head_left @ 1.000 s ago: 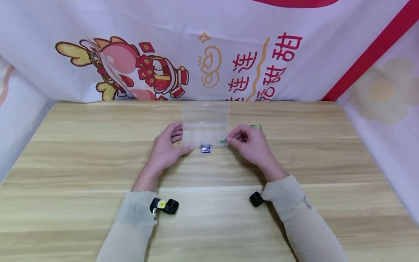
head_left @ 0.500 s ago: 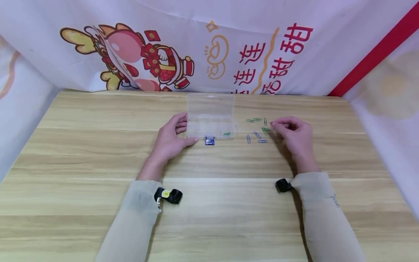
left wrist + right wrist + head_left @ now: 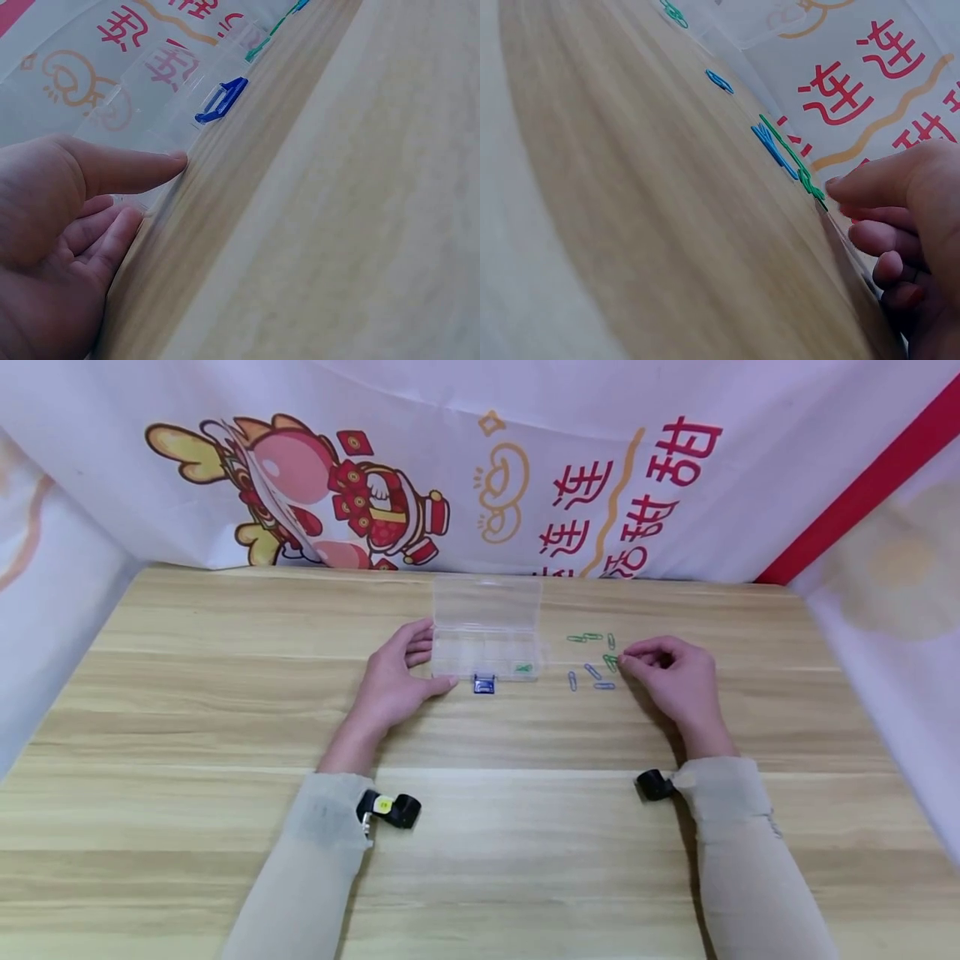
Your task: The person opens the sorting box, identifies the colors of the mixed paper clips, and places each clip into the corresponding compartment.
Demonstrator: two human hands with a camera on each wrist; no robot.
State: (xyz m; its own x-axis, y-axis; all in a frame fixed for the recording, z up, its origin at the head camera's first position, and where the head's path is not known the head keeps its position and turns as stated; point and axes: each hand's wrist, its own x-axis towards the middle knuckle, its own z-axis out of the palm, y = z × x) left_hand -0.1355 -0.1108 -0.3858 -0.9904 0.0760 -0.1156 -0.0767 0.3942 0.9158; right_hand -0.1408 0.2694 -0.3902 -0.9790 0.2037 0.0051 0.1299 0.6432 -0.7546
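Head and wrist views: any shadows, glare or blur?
Head: a shadow beside the right sleeve, a pale sheen on the table; left wrist: clear box faint against the printed cloth, right side hazy; right wrist: left edge pale and soft.

Head cam: up high, looks fwd + down over desk (image 3: 480, 852) to backdrop (image 3: 420, 410), furthest out. L wrist cam: low, tilted, close behind L fingers (image 3: 118, 232). R wrist cam: likewise by R fingers (image 3: 885, 238). Both wrist views share clips (image 3: 808, 182) + backdrop.
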